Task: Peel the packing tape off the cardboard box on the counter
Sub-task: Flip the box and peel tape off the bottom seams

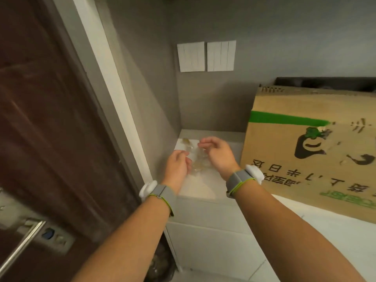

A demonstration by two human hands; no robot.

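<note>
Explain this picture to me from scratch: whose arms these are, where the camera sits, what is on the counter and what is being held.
There is no machine here. A person wears one camera on the head, looking forward and down, so the two bare arms reaching in from the bottom are the person's own. Each wrist carries a grey band with a white pod.

The left hand and right hand meet over a white counter in a corner. Between them is a crumpled wad of clear tape; both hands seem to have a grip on it, though blur hides the fingers' exact contact.

To the right sits a cardboard box with green and black printing. Two white switch panels hang on the grey wall, and a brown door stands on the left.
</note>
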